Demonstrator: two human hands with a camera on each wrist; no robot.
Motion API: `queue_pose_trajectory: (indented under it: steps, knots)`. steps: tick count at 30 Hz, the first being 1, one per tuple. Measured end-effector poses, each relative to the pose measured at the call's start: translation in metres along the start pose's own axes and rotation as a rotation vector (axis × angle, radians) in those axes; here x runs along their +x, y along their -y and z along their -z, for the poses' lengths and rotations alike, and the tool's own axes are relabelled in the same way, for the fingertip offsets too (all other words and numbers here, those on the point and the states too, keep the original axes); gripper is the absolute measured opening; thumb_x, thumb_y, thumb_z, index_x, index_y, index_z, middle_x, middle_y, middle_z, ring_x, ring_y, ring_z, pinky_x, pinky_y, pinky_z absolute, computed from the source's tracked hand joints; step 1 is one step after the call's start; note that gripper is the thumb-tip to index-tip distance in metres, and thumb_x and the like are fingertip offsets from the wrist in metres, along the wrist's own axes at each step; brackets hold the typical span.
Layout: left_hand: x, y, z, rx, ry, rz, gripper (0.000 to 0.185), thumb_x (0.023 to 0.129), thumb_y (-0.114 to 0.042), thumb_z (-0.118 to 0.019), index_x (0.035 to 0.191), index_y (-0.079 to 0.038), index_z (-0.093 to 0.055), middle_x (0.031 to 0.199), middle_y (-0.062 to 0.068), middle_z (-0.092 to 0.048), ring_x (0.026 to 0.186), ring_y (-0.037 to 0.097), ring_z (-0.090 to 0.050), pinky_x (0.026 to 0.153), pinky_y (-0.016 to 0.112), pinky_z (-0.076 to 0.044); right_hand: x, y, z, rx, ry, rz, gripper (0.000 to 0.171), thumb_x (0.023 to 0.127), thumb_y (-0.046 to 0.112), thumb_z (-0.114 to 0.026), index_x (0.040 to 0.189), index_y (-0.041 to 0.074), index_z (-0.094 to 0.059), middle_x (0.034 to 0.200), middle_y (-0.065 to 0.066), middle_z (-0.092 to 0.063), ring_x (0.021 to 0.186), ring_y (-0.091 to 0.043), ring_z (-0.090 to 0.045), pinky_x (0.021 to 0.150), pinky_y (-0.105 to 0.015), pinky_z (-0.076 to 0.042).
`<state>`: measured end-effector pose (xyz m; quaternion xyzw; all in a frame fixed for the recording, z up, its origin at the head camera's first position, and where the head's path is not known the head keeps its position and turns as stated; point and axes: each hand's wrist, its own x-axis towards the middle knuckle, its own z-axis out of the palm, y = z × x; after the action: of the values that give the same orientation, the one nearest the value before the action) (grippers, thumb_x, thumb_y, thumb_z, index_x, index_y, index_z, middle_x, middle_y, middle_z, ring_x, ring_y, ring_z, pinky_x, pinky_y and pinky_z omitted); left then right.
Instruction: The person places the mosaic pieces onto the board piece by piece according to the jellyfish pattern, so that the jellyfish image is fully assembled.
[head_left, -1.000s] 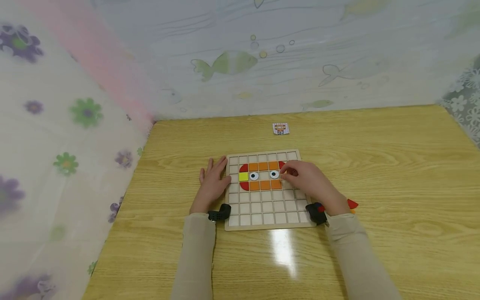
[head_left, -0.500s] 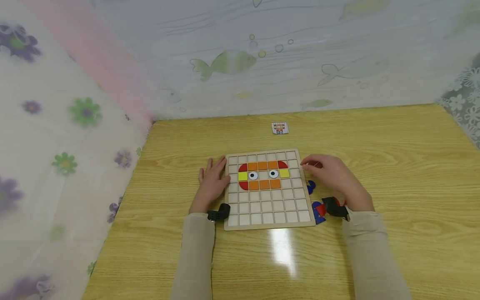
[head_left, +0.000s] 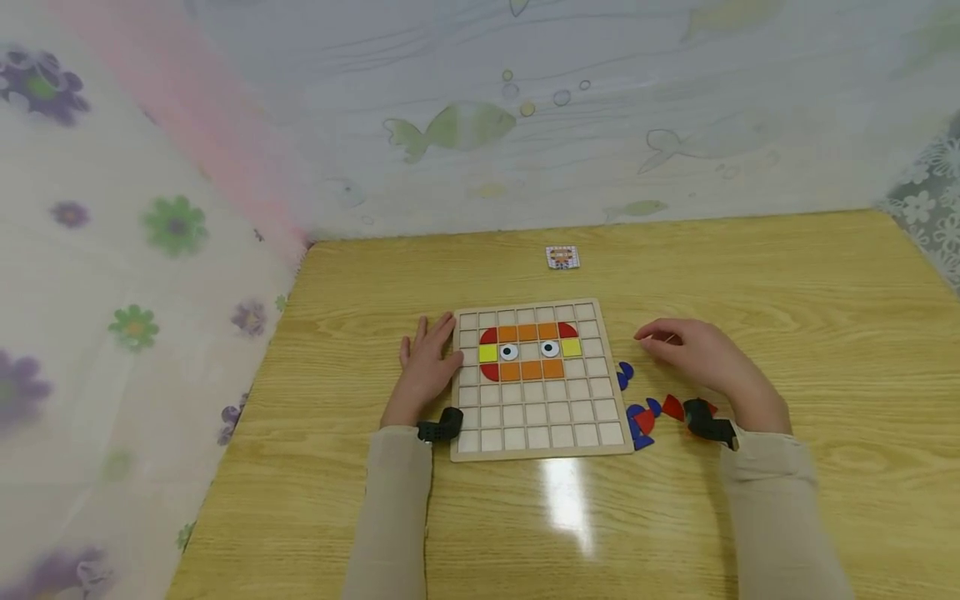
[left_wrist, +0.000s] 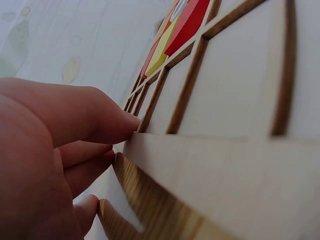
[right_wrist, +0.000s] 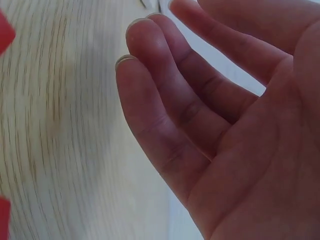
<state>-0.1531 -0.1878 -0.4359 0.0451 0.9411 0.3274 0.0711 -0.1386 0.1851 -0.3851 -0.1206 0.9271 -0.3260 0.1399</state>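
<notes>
A wooden grid board point(head_left: 501, 454) lies on the table, its middle cells filled with orange squares point(head_left: 527, 332), red quarter-rounds point(head_left: 489, 372), two white eye discs point(head_left: 550, 349), and yellow squares point(head_left: 572, 347) at either side. Spread along the board's left edge, my left hand point(head_left: 425, 367) has its thumb at the rim; the left wrist view shows the thumb tip point(left_wrist: 127, 120) touching the frame. To the right of the board my right hand point(head_left: 697, 354) hovers with loosely bent fingers. Its palm and fingers point(right_wrist: 150, 100) show nothing held in the right wrist view.
Loose blue pieces point(head_left: 626, 375) and red pieces point(head_left: 673, 407) lie right of the board, some beneath my right wrist. A small printed pattern card point(head_left: 562, 257) lies behind the board. Patterned cloth walls border the table point(head_left: 862, 333) at the back and left.
My right hand has left the board's right side and moved rightward over the table. A yellow square now shows beside the right eye disc. The left hand has stayed put.
</notes>
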Motion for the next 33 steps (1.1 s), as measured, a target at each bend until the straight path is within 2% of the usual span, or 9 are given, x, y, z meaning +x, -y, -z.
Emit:
queue_pose_trajectory:
  steps: [5, 12, 18, 23, 25, 30, 33]
  knots:
    - [0.001, 0.000, 0.000, 0.007, -0.003, -0.001, 0.056, 0.087, -0.025, -0.048, 0.140, -0.016, -0.031, 0.146, -0.006, -0.021, 0.135, 0.022, 0.004, 0.100, 0.048, 0.010, -0.007, -0.002, 0.002, -0.042, 0.005, 0.021, 0.033, 0.091, 0.032, -0.049, 0.111, 0.009, -0.061, 0.106, -0.012, -0.059, 0.094, -0.028, -0.053, 0.081, -0.045, -0.041]
    - [0.000, -0.001, -0.002, -0.002, -0.008, -0.003, 0.056, 0.087, -0.024, -0.048, 0.140, -0.017, -0.031, 0.146, -0.007, -0.022, 0.135, 0.021, 0.002, 0.101, 0.047, 0.010, -0.026, -0.014, 0.006, -0.101, 0.053, 0.011, 0.033, 0.090, 0.031, -0.051, 0.110, 0.007, -0.061, 0.091, -0.004, -0.059, 0.076, -0.018, -0.052, 0.065, -0.033, -0.043]
    - [-0.001, -0.002, 0.001, -0.006, -0.008, 0.010, 0.056, 0.087, -0.023, -0.048, 0.140, -0.016, -0.031, 0.146, -0.007, -0.022, 0.135, 0.020, 0.003, 0.101, 0.047, 0.010, -0.043, -0.025, 0.005, -0.124, 0.078, 0.013, 0.037, 0.086, 0.032, -0.057, 0.109, 0.002, -0.059, 0.082, 0.000, -0.054, 0.066, -0.013, -0.048, 0.058, -0.029, -0.040]
    - [-0.002, -0.003, 0.003, -0.002, -0.008, 0.011, 0.056, 0.087, -0.023, -0.048, 0.140, -0.015, -0.031, 0.146, -0.005, -0.022, 0.135, 0.021, 0.003, 0.101, 0.048, 0.010, -0.059, -0.032, 0.003, -0.142, 0.089, -0.007, 0.045, 0.080, 0.038, -0.063, 0.111, 0.005, -0.059, 0.092, -0.005, -0.051, 0.066, -0.014, -0.041, 0.056, -0.027, -0.035]
    - [-0.002, -0.003, 0.003, -0.002, -0.009, 0.009, 0.056, 0.088, -0.023, -0.048, 0.140, -0.015, -0.031, 0.146, -0.005, -0.022, 0.135, 0.021, 0.003, 0.100, 0.048, 0.010, -0.064, -0.034, 0.001, -0.133, 0.094, -0.016, 0.048, 0.077, 0.039, -0.065, 0.112, 0.007, -0.058, 0.099, -0.009, -0.049, 0.070, -0.014, -0.043, 0.058, -0.027, -0.037]
    - [-0.002, -0.001, 0.002, -0.005, -0.015, -0.001, 0.055, 0.087, -0.023, -0.048, 0.140, -0.014, -0.032, 0.146, -0.005, -0.023, 0.135, 0.022, 0.002, 0.100, 0.048, 0.010, -0.072, -0.035, -0.003, -0.105, 0.102, 0.011, 0.048, 0.073, 0.027, -0.071, 0.114, 0.007, -0.057, 0.104, -0.014, -0.044, 0.074, -0.012, -0.052, 0.063, -0.028, -0.043]
    - [-0.002, -0.001, 0.001, -0.008, -0.012, -0.005, 0.056, 0.087, -0.023, -0.048, 0.140, -0.014, -0.032, 0.146, -0.005, -0.023, 0.135, 0.022, 0.002, 0.100, 0.048, 0.010, -0.073, -0.035, -0.005, -0.112, 0.088, 0.014, 0.043, 0.073, 0.020, -0.072, 0.111, 0.006, -0.058, 0.103, -0.013, -0.045, 0.074, -0.012, -0.051, 0.062, -0.027, -0.043]
